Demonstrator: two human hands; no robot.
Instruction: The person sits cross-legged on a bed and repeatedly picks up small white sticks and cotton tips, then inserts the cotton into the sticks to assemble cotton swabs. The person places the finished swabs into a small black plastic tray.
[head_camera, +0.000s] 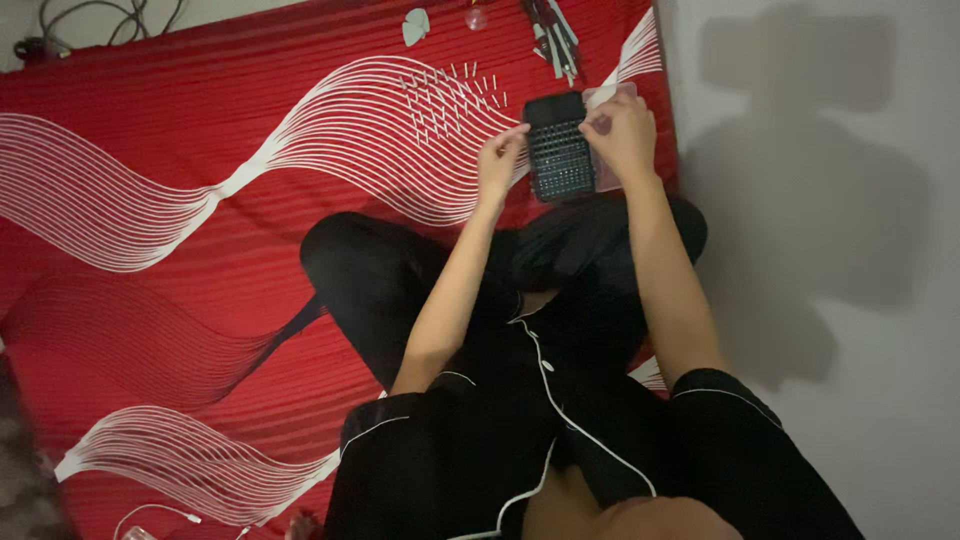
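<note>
**Entry: black bit case held over a red patterned cloth**

Hidden or unclear: we cannot make out the single pieces set in the black case (558, 150); they read only as rows of small pale dots. A clear lid (612, 100) shows behind it, mostly covered by our right hand. The bundle of slim tools (553, 35) at the top edge is cut off by the frame, as are the cables (90, 20) at top left.

Surface and room: we sit cross-legged on a red cloth (150, 330) with white wavy line bands, spread on the floor. A pale grey wall (850, 200) bearing a soft shadow runs along the right.

Materials and shapes: the case is flat, rectangular and dark, and lies just beyond our knees. Our left hand (498, 160) touches its left edge with the fingers pinched narrow. Our right hand (622, 130) is curled around its upper right corner, holding it. Small pale pins (450, 95) lie in loose rows on the cloth just left of the case.
</note>
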